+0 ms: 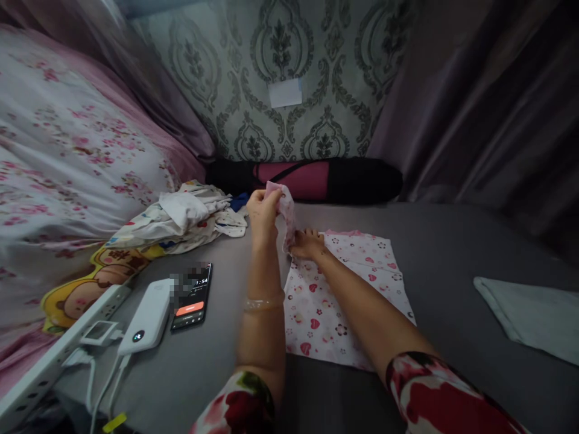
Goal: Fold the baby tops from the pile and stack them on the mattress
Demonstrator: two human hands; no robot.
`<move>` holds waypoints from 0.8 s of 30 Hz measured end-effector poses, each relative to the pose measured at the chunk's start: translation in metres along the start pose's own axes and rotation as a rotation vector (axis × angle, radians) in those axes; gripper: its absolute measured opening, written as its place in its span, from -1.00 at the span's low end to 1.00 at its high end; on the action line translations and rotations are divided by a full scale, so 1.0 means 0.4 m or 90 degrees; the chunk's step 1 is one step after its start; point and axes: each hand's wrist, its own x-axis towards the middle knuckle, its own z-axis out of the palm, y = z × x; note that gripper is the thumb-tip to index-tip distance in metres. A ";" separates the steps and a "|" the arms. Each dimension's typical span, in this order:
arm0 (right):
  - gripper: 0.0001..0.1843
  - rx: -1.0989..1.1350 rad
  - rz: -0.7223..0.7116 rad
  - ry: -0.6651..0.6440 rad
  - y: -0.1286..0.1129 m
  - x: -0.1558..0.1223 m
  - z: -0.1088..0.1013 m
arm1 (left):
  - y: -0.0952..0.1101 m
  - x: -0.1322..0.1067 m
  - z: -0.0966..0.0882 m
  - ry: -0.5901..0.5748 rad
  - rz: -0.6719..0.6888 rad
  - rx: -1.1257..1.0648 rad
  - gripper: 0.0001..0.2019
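Note:
A small white garment with red and pink hearts (344, 301) lies spread flat on the grey surface (452, 253). My left hand (262, 211) is raised and closed on a pink-edged corner of that cloth (286, 208), lifting it above the rest. My right hand (307, 244) lies lower, fingers pinched on the same lifted strip where it meets the flat part. Both forearms reach out from floral sleeves.
A heap of printed clothes (181, 220) lies at the left. A phone (192, 296), a white power bank (145, 324) with cables and a white rail (58, 352) sit near left. A folded pale cloth (529, 313) lies right. A dark and pink rolled mat (312, 179) lines the wall.

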 end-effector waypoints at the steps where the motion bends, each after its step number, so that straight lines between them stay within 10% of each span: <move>1: -0.34 0.004 -0.005 -0.009 0.005 0.004 -0.003 | -0.008 -0.017 0.009 0.003 -0.004 -0.009 -0.73; 13: -0.58 0.557 -0.034 0.088 0.166 -0.039 -0.038 | -0.141 -0.085 0.083 0.021 -0.084 -0.029 -0.63; 18: -0.44 0.840 0.039 -0.028 0.287 -0.113 -0.058 | -0.178 -0.141 0.155 -0.068 -0.048 -0.024 -0.68; 24: -0.06 0.835 -0.008 -0.033 0.415 -0.149 -0.034 | -0.225 -0.198 0.208 -0.287 0.002 0.023 -0.74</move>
